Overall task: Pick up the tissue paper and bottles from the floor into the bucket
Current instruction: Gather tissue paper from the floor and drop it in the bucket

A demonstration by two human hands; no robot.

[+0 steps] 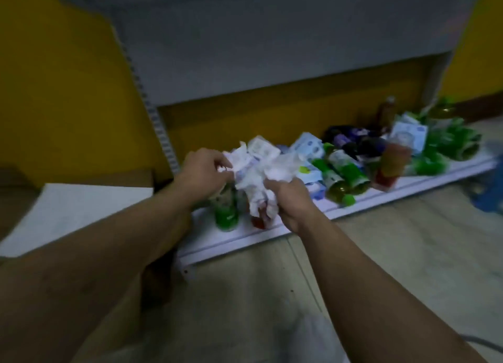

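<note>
Both hands hold one crumpled wad of white tissue paper [261, 180] above a low white shelf [367, 202]. My left hand [204, 172] pinches its upper left part, and my right hand [291, 199] grips its lower right. Under the wad stand a green bottle [227, 215] and a red-bottomed bottle [260, 219], partly hidden. Several green bottles [345, 177], an orange-red bottle [392, 166] and tissue packs [307, 150] lie on the shelf to the right. No bucket is in view.
A yellow back wall [68, 95] and a grey upper shelf [258, 49] rise behind. A white board [76, 213] lies at the left. Beige floor tiles [394, 253] spread in front. Something blue [490, 196] sits at the right edge.
</note>
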